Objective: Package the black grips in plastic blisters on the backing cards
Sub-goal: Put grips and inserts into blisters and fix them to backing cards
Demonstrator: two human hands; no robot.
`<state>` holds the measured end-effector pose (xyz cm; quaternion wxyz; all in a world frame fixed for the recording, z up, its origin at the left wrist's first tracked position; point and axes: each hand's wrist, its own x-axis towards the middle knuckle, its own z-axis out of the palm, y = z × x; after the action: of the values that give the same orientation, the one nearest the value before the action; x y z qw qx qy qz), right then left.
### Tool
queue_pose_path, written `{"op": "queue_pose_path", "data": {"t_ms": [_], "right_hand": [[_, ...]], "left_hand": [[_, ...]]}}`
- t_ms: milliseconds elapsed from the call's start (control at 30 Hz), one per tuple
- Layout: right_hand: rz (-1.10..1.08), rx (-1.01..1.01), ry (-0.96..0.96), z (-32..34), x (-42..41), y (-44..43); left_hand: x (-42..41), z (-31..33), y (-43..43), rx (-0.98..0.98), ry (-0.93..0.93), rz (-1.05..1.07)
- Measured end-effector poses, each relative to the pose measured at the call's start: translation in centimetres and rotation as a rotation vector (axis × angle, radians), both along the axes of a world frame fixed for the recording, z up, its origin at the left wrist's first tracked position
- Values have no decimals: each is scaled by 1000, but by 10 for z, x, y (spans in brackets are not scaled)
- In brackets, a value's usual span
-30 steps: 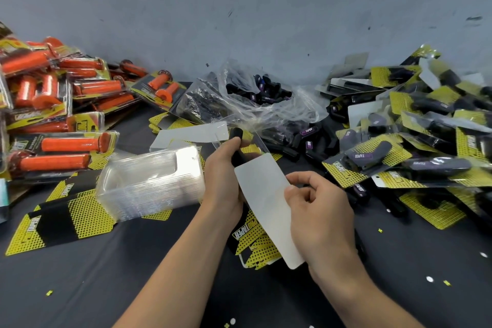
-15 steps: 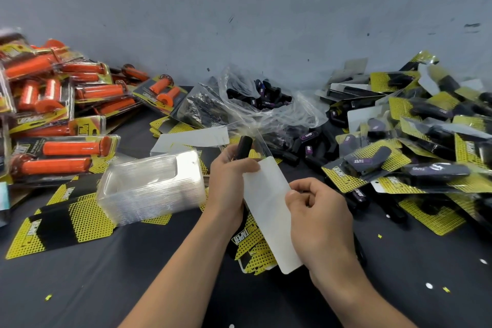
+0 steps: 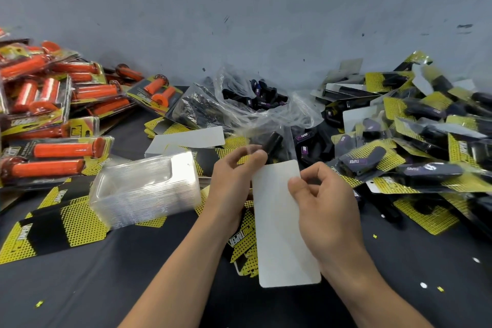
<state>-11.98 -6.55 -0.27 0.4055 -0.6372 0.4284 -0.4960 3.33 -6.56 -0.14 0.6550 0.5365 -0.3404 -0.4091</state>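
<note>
Now the left hand (image 3: 231,186) and right hand (image 3: 324,210) hold one card (image 3: 282,234), blank side up.
The left hand pinches the grip (image 3: 271,142), in its clear blister (image 3: 288,141), at the card's far end; the right hand pinches its right edge. A blister stack (image 3: 143,186) lies left of the left hand, packed grips (image 3: 412,146) right of the right hand.

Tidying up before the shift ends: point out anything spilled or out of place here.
Small yellow and white scraps lie scattered on the dark tabletop, mostly front right. The finished yellow-and-black carded packs at right are heaped crisscross, not stacked. The held white backing card looks undamaged.
</note>
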Motion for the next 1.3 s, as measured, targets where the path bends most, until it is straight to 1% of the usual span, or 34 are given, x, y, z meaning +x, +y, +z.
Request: {"op": "queue_pose_path", "data": {"t_ms": [67, 133, 267, 433, 533, 733, 767, 833, 933, 1033, 1167, 1300], "right_hand": [[-32, -63, 35, 3, -3, 0], [-65, -112, 94, 5, -4, 0], [-122, -168, 184, 5, -4, 1], [-116, -183, 217, 7, -7, -2], [-105, -164, 218, 9, -9, -4], [-102, -112, 195, 11, -14, -10], [-104, -104, 195, 11, -14, -11], [-105, -95, 192, 12, -15, -11], [-109, -103, 192, 12, -13, -10], [-118, -124, 198, 9, -10, -6], [-144, -132, 199, 8, -8, -5], [-166, -137, 201, 10, -10, -7]], "left_hand": [[1, -2, -1, 0, -111, 133], [2, -4, -2, -26, -231, 218], [-1, -7, -3, -14, -454, 281], [-1, -9, -6, -6, -529, 278], [-2, -7, -4, 14, -482, 228], [3, -3, 0, 20, -91, -28], [4, -3, -1, 16, -53, -57], [5, -3, -1, 15, -65, -111], [3, -5, -2, 37, -181, -159], [-1, -2, 1, 67, -237, -220], [-7, 1, 5, 82, -221, -324], [-7, 4, 6, 59, -191, -333]]}}
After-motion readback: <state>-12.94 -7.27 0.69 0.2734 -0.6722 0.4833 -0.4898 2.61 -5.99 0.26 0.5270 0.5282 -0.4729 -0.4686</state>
